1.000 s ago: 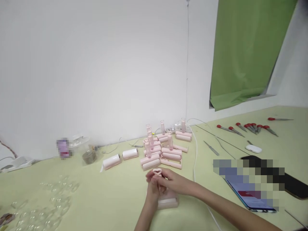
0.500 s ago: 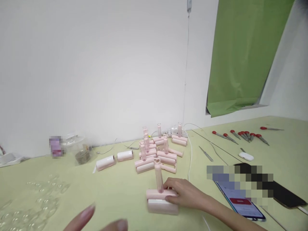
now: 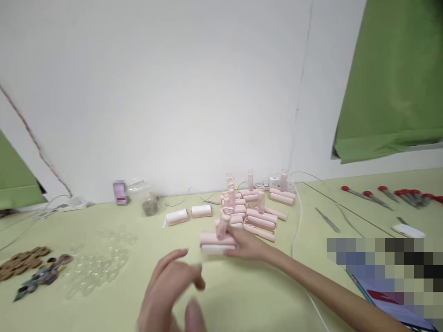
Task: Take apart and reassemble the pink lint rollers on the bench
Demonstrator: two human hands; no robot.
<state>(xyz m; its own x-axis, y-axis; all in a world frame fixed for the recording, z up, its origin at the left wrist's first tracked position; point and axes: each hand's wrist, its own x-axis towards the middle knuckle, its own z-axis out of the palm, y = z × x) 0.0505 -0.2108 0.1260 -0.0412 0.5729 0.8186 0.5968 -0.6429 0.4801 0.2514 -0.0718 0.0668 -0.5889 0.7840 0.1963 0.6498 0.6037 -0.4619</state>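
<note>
My right hand (image 3: 249,245) grips a pink lint roller (image 3: 212,240) by the right end of its head. Its short handle with a ring-shaped tip points up and leans a little right. A white roll shows along the lower front of the head. My left hand (image 3: 173,288) hovers at the bottom centre, blurred, fingers apart and bent, with nothing in it. Behind the right hand several more pink lint rollers (image 3: 261,219) stand in a cluster, handles upright. Two white sticky rolls (image 3: 177,216) lie to the left of the cluster.
Clear beads or discs (image 3: 100,263) and brown round pieces (image 3: 24,263) lie at left. A clear plastic tub (image 3: 143,198) stands by the wall. At right are red-handled tools (image 3: 377,198), a metal blade (image 3: 327,220), a white case (image 3: 409,230), a phone (image 3: 398,299) and a white cable (image 3: 299,212).
The view has swung left. My right hand has moved the lint roller away from me, towards the cluster, and its handle now leans. My left hand has come further into view.
</note>
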